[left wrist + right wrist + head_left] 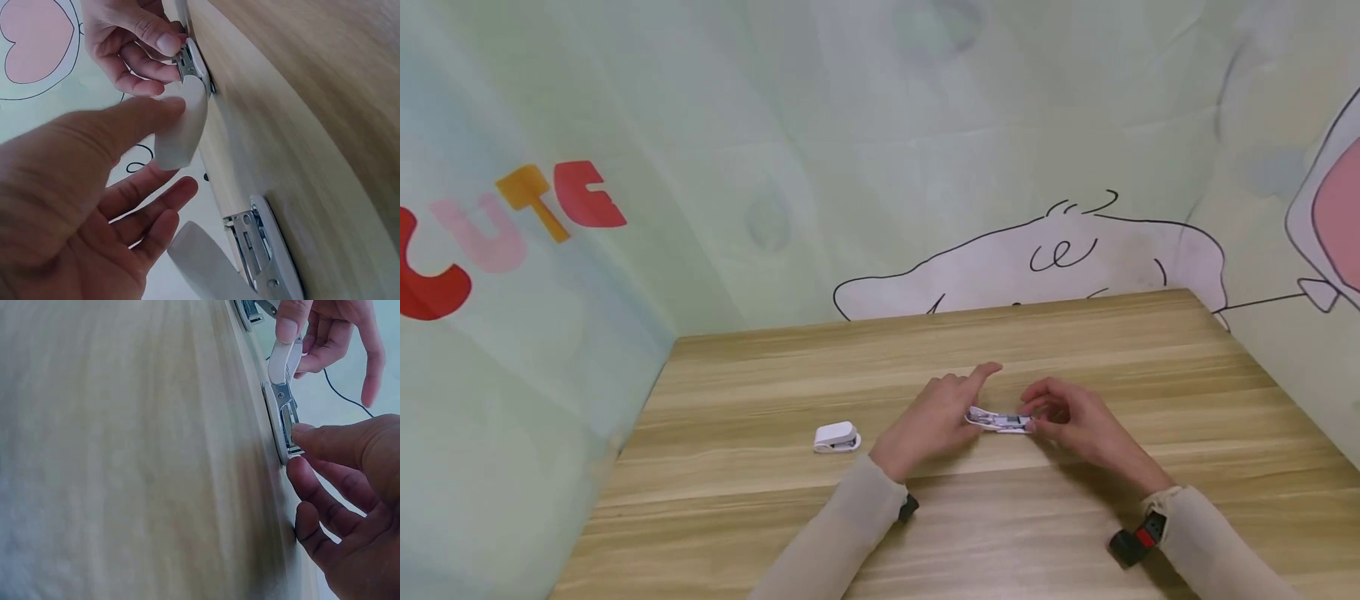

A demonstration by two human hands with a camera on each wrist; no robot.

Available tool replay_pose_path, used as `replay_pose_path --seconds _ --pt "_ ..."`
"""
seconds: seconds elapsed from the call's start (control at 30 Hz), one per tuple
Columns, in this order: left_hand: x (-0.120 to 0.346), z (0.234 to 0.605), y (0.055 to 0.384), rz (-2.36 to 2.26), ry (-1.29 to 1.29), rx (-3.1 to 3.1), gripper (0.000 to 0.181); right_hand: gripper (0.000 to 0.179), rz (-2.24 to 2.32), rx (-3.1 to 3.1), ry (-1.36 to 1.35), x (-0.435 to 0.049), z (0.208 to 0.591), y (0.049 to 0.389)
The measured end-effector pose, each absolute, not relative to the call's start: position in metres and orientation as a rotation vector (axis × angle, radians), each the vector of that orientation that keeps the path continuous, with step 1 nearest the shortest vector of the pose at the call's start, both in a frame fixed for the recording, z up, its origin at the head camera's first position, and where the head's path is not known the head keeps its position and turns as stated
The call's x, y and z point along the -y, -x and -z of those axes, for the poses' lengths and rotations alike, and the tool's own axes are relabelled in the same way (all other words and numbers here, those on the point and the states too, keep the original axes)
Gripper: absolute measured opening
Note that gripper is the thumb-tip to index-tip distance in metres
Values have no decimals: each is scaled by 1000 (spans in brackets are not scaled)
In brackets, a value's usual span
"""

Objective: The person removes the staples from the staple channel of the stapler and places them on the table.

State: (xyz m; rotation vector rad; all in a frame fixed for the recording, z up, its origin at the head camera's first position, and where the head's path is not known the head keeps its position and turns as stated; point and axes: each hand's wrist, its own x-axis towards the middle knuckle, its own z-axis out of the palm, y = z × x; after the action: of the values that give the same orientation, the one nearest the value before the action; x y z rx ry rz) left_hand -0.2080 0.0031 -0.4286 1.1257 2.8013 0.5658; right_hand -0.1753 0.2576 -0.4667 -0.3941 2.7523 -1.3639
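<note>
- Nearest us, pale sleeves (838, 533) reach in over the wooden surface (737, 533), and a black device (1127, 547) sits at the right wrist.
- Our right hand (1078, 421) pinches one end of the opened stapler (998, 422), its thumb at the metal rail (289, 422).
- Our left hand (928, 421) pinches the swung-back white cover (280, 365) between thumb and fingers, the index finger stretched out past it.
- That stapler is about midway between the surface's left and right edges, nearer the back edge; we cannot tell whether its base touches the wood.
- Beside our left hand, toward the left edge, we see a second stapler (835, 436), white too, its cover tilted up from the base.
- Beyond the back edge, we face a pale green wall (850, 125) with an outlined cartoon figure (1120, 267); beyond the left edge, it carries coloured letters (595, 208).
</note>
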Motion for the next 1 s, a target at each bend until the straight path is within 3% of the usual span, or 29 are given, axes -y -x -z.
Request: replay_pose_path --seconds 0.47,1.0 --pt "-3 427 209 -572 -1107 -2791 89 26 1188 -2837 709 -254 468 175" --pt "0 427 209 -572 -1123 -2783 88 24 1050 -2945 718 -249 466 174"
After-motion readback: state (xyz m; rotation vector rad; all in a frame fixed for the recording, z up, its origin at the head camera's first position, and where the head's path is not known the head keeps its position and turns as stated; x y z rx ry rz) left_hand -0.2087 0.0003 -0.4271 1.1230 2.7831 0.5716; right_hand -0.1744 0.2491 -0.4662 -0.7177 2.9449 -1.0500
